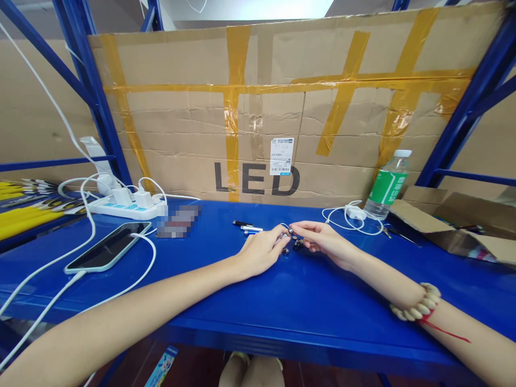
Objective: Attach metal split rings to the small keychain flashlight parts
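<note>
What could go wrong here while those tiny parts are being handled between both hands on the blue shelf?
1. The small dark parts lie loose under the left hand and right hand; a nudge might send them sliding off the blue shelf.
2. The white cable is coiled close behind the right hand and could snag on it.
3. The water bottle stands beside that cable; a tug might tip it.

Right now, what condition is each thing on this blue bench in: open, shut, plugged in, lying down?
Left hand: pinched on a small metal part.
Right hand: fingertips meeting the left hand's; whether they grip anything is unclear.
Phone: flat, screen dark, white cable attached.
Power strip: chargers plugged in.
Water bottle: upright, cap on.
Cardboard box: flaps open.
Pen-like parts: lying flat.
</note>
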Tool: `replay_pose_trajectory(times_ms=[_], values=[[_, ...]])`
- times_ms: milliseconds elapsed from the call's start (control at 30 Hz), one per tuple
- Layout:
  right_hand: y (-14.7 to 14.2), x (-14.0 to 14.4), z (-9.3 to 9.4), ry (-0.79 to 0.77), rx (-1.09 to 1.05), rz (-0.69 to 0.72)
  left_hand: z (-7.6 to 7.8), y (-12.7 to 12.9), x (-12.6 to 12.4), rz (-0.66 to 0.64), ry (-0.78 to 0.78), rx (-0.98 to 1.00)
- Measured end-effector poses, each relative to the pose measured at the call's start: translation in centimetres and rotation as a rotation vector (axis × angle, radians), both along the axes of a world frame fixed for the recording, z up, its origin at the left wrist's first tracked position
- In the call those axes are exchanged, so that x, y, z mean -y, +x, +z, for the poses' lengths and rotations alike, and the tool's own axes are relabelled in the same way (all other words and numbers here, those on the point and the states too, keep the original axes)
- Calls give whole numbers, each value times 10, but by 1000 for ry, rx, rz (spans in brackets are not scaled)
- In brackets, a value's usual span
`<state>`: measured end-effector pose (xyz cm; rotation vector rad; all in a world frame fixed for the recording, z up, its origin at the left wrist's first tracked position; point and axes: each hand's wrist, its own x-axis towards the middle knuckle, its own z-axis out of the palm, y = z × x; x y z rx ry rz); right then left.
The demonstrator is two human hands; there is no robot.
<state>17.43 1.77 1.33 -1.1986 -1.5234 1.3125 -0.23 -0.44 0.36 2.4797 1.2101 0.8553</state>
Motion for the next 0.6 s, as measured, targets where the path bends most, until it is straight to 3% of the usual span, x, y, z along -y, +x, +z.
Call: replay_pose_trajectory(times_ms=[600], values=[[1,0,0,5,22,27,-2,0,-2,-8,-10,6]])
